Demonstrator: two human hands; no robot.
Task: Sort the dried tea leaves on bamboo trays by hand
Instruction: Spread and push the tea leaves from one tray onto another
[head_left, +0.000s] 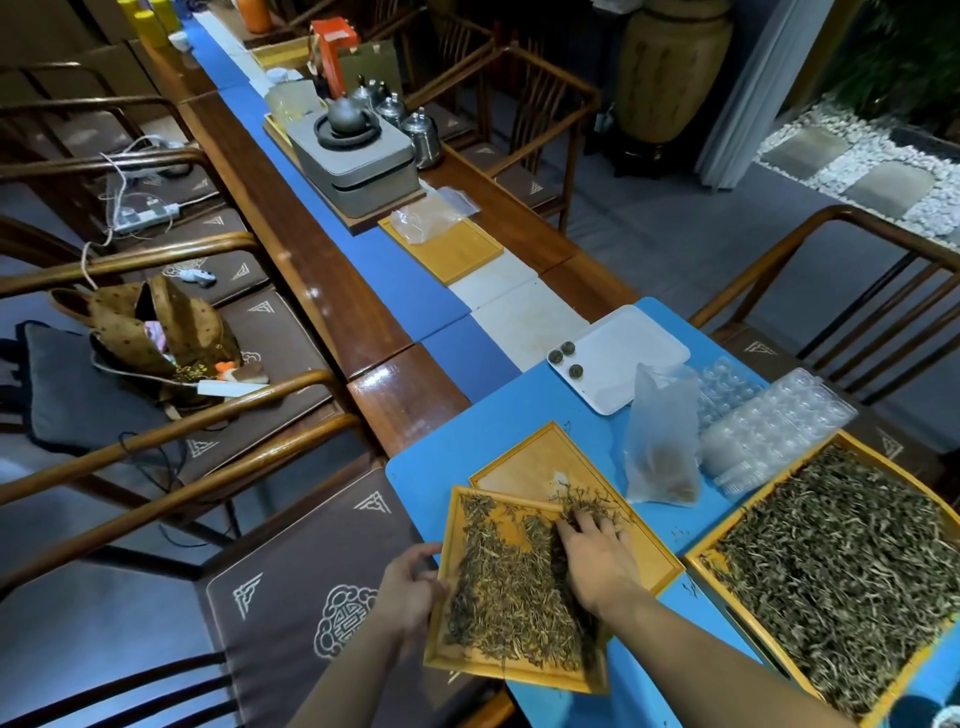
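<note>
Left hand (410, 592) grips tray (441, 660); right hand (597, 561) rests flat on tea leaves (509, 587).

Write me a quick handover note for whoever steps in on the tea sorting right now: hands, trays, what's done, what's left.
Left hand: grips the left rim of the small bamboo tray, which overlaps the second tray.
Right hand: fingers spread flat on the leaves, at the far right corner of that tray.
Second tray: mostly bare, with a small clump of leaves by the right hand's fingertips.
Large tray on the right: full of leaves, untouched by either hand.
Done: only a few leaves moved over, judging by the clump.
Left: most of the small tray, and probably all of the large one.
</note>
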